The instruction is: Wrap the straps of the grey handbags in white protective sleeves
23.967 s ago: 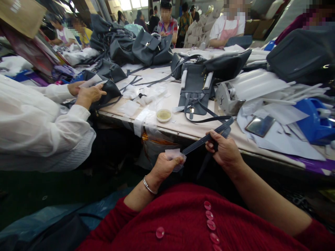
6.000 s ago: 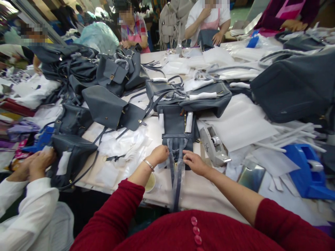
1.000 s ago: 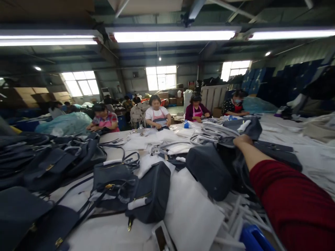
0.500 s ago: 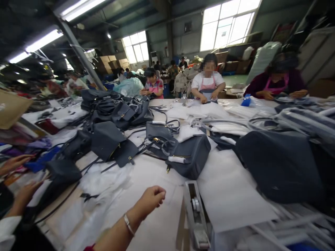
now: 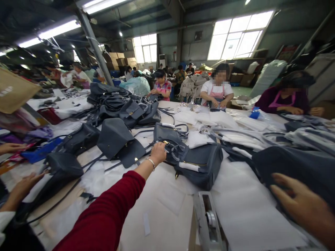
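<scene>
Okay, head view only: left hand (image 5: 158, 152) is stretched out on its red sleeve (image 5: 110, 212), fingers (image 5: 162, 146) curled in tight against the near edge of the small grey bag (image 5: 170, 137), right by its gold clasp (image 5: 165, 142). Cannot tell if they actually pinch the bag or a strap, or only press on it. Half a second ago that hand hung loosely fisted over bare surface (image 5: 167, 205), short of any bag, so it has now crossed to the bag and made contact; that bag looks like the piece in hand. A bigger grey bag (image 5: 202, 167) lies just past the fingers, touching the small one. Right hand (image 5: 300, 205) was out of frame half a second ago; now it is low right, fingers (image 5: 281, 181) spread wide, gripping nothing, over the near edge of the large dark bag (image 5: 300, 167); contact unclear. Tape dispenser (image 5: 209, 219) sits between the two hands. A co-worker's hand (image 5: 22, 188) is far out from the left fingers, on another bag.
</scene>
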Demonstrator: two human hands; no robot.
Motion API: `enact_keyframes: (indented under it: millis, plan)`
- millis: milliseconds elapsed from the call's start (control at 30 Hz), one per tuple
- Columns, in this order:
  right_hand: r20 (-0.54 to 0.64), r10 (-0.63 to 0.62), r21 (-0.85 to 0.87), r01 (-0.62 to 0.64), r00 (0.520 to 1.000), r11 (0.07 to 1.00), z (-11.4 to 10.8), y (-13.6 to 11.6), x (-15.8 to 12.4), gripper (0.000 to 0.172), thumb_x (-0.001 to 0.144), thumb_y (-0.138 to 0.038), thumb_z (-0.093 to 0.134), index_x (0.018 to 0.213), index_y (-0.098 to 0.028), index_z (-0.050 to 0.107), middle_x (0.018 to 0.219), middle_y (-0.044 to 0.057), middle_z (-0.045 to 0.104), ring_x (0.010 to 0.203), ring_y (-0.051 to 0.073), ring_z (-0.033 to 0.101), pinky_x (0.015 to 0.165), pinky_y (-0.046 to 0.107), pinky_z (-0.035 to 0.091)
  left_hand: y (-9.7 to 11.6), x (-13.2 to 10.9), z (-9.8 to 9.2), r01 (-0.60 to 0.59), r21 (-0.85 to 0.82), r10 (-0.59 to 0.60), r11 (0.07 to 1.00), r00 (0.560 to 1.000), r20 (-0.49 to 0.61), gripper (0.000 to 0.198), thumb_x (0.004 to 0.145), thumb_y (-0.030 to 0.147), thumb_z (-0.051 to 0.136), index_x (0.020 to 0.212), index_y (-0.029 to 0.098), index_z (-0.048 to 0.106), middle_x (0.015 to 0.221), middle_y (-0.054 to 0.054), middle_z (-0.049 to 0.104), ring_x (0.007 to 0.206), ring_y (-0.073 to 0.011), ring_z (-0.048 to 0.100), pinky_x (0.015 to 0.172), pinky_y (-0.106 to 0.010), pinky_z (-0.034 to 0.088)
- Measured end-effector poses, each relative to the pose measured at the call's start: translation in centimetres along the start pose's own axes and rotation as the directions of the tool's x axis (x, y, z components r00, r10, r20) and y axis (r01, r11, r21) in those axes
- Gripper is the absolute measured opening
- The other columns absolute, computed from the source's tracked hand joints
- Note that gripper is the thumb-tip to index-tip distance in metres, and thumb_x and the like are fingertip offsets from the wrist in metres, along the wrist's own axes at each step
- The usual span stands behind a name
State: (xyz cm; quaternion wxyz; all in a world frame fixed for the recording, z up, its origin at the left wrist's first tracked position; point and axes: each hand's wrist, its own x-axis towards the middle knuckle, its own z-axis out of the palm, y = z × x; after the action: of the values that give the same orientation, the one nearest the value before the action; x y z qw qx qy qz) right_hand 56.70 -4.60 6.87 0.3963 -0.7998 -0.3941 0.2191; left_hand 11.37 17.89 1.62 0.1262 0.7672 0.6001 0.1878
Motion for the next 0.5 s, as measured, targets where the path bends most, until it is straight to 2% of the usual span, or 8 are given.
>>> enact_keyframes:
  millis: [67,100,133,233,300,367,433,500]
  plan:
    - [0.22,-0.028,0.1,0.006,0.975,0.995,6.4,-1.4,-5.2,0.044,0.058,-0.046,0.074,0.101,-0.038,0.073,0.113,0.018,0.07,0.108,0.036,0.064,0.094,0.052,0.045,0.4,2.7,0.5,-0.065,0.076,0.063,0.995,0.997,0.037,0.058,0.076,0.014,0.067,0.133,0.018,0.053,0.144,-0.017,0.046,0.136,-0.0332,0.034,0.112,-0.045,0.025]
    - [0.36,-0.035,0.182,-0.033,0.932,0.983,9.9,-2.2,-7.9,0.042,0.059,-0.046,0.073,0.1,-0.035,0.073,0.111,0.014,0.071,0.105,0.035,0.066,0.095,0.051,0.046,0.5,3.9,0.8,-0.089,0.114,0.082,0.989,0.995,0.061,0.064,0.075,0.012,0.067,0.136,0.019,0.05,0.148,-0.016,0.042,0.14,-0.0344,0.028,0.113,-0.048,0.022]
    - [0.501,-0.028,0.27,-0.125,0.865,0.955,13.3,-2.9,-10.5,0.043,0.062,-0.046,0.073,0.102,-0.031,0.073,0.11,0.012,0.072,0.106,0.034,0.065,0.097,0.048,0.047,0.6,5.0,1.0,-0.105,0.153,0.093,0.983,0.992,0.086,0.068,0.074,0.011,0.068,0.138,0.019,0.048,0.149,-0.017,0.04,0.142,-0.0357,0.024,0.113,-0.051,0.02]
    - [0.692,0.045,0.371,-0.408,0.721,0.834,21.5,-4.6,-15.5,0.056,0.066,-0.047,0.074,0.115,-0.02,0.067,0.121,0.015,0.067,0.109,0.032,0.064,0.089,0.043,0.05,0.6,7.4,1.2,-0.128,0.266,0.087,0.955,0.984,0.158,0.065,0.077,0.013,0.065,0.139,0.017,0.046,0.14,-0.021,0.049,0.14,-0.0374,0.027,0.111,-0.058,0.018]
    - [0.721,0.172,0.388,-0.597,0.671,0.703,24.9,-5.2,-16.1,0.064,0.065,-0.05,0.076,0.118,-0.017,0.062,0.124,0.018,0.064,0.106,0.031,0.065,0.08,0.039,0.051,0.5,8.2,0.8,-0.136,0.333,0.073,0.933,0.978,0.194,0.053,0.08,0.016,0.061,0.132,0.015,0.053,0.131,-0.021,0.057,0.135,-0.036,0.035,0.11,-0.059,0.019]
    - [0.735,0.273,0.405,-0.725,0.62,0.557,26.9,-5.6,-15.1,0.063,0.065,-0.051,0.078,0.113,-0.016,0.06,0.126,0.017,0.061,0.103,0.028,0.066,0.076,0.034,0.051,0.6,8.5,0.0,-0.147,0.385,0.061,0.911,0.972,0.226,0.038,0.082,0.018,0.058,0.12,0.014,0.061,0.122,-0.02,0.062,0.129,-0.0344,0.044,0.109,-0.057,0.022]
    - [0.74,0.34,0.427,-0.796,0.581,0.43,28.0,-5.9,-13.2,0.054,0.068,-0.051,0.077,0.107,-0.017,0.059,0.129,0.016,0.058,0.103,0.026,0.066,0.076,0.031,0.052,1.0,8.4,-1.1,-0.161,0.42,0.055,0.893,0.966,0.252,0.031,0.083,0.02,0.057,0.112,0.013,0.065,0.118,-0.021,0.064,0.122,-0.0333,0.051,0.107,-0.054,0.029]
    - [0.728,0.388,0.458,-0.822,0.565,0.338,28.7,-6.4,-11.2,0.045,0.074,-0.051,0.073,0.104,-0.019,0.059,0.13,0.014,0.056,0.105,0.024,0.065,0.076,0.029,0.053,2.0,8.1,-2.5,-0.174,0.437,0.055,0.882,0.961,0.271,0.032,0.085,0.023,0.054,0.113,0.012,0.064,0.117,-0.021,0.064,0.114,-0.0313,0.058,0.102,-0.048,0.038]
